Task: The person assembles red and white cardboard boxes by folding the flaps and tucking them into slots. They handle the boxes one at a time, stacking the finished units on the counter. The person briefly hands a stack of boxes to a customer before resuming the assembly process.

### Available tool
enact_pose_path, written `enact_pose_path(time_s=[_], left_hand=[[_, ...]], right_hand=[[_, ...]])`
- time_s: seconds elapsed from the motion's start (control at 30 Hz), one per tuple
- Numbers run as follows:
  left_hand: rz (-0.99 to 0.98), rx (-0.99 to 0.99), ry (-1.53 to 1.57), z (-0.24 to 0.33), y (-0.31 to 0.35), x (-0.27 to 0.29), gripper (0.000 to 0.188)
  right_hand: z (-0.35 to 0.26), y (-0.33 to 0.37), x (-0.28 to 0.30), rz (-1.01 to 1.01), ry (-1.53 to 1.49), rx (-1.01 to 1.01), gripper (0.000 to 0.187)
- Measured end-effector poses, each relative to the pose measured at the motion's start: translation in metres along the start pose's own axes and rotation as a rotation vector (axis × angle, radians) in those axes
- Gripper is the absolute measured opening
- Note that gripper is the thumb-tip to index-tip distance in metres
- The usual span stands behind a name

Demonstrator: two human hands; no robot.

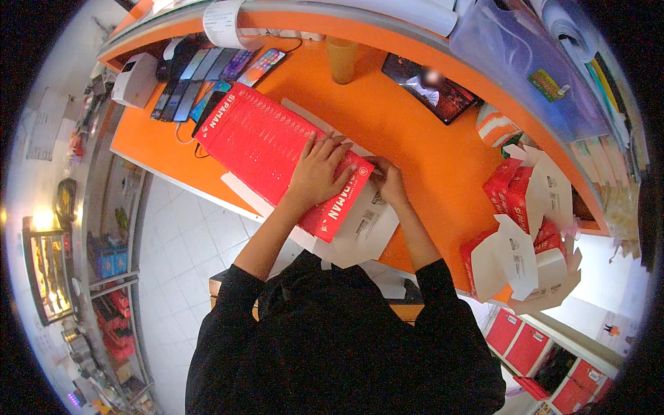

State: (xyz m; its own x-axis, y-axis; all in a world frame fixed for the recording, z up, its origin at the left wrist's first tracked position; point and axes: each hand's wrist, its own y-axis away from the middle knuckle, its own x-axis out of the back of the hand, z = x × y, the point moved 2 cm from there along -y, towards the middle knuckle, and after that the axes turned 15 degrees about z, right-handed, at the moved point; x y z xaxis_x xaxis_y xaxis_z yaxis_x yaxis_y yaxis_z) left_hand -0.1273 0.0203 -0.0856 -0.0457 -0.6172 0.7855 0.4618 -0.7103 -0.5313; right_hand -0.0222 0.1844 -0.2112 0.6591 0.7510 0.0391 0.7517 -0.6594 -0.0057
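Observation:
A red cardboard box blank (252, 135), with white printing and white flaps (370, 232) spreading out around it, lies flat and slanted across the orange desk (436, 200). Its near end reaches over the front edge. My left hand (319, 171) rests palm down on the red face with its fingers spread. At the blank's right edge, the bent fingers of my right hand (389, 181) close on the cardboard beside a white flap; the fingertips are partly hidden.
Folded red-and-white boxes (519, 256) sit at the desk's right end. Several phones (200, 72) lie at the back left beside a white device (135, 79). A drinking cup (341, 59) and a lit tablet (432, 86) stand toward the back, under a curved shelf edge.

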Motion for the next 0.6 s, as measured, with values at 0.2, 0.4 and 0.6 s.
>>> enact_pose_path(time_s=[0.2, 0.4, 0.6], left_hand=[[0.294, 0.166, 0.017, 0.014, 0.100, 0.059, 0.089], [0.128, 0.273, -0.002, 0.012, 0.175, 0.044, 0.131], [0.188, 0.347, 0.131, 0.007, 0.197, 0.017, 0.133]], right_hand=[[-0.012, 0.022, 0.004, -0.003, 0.245, 0.130, 0.040], [-0.069, 0.016, 0.005, -0.370, 0.280, 0.304, 0.042], [-0.056, -0.002, 0.003, -0.563, 0.490, 0.448, 0.045]])
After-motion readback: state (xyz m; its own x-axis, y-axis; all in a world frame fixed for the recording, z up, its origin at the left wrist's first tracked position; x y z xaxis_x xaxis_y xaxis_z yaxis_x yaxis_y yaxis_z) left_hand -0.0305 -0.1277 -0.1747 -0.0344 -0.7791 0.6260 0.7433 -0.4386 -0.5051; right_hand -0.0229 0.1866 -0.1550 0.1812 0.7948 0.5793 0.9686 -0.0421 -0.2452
